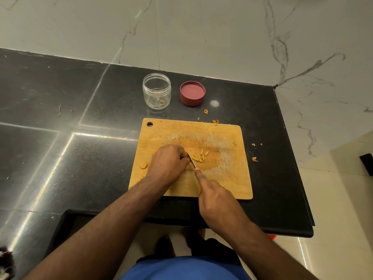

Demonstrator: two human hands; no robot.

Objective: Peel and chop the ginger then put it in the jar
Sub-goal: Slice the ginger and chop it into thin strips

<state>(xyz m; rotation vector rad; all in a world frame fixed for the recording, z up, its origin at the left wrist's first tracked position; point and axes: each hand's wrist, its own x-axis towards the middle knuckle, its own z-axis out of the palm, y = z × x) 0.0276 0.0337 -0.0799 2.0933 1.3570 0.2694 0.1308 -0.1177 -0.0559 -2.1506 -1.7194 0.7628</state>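
Our left hand (pixel 168 163) sits curled, fingertips down, on the ginger piece under it; the ginger there is mostly hidden, so we can't tell its size. Our right hand (pixel 217 201) grips the small steel-bladed knife (pixel 191 160), forefinger stretched along the spine, handle hidden in the palm. The blade runs from the right hand away and slightly left, its flat just beside the left knuckles. So the cut line lies between the two hands, and the left hand is the nearer one to the uncut piece.

Pale yellow cut ginger sticks (pixel 200 155) lie just right of the blade, near the middle of the worn rectangular wooden chopping board (pixel 222 182). One round ginger slice (pixel 143 165) lies by the board's left edge, apart from the rest.

We judge chopping as partway done, nothing moved over yet. The clear round plastic jar (pixel 156 90) stands open beyond the board's far left corner, toward the counter's (pixel 60 98) back edge, with only a speck inside. Its dark red round lid (pixel 192 93) lies just right of it. Orange peel scraps (pixel 254 159) dot the counter off the board's right edge and far right corner.
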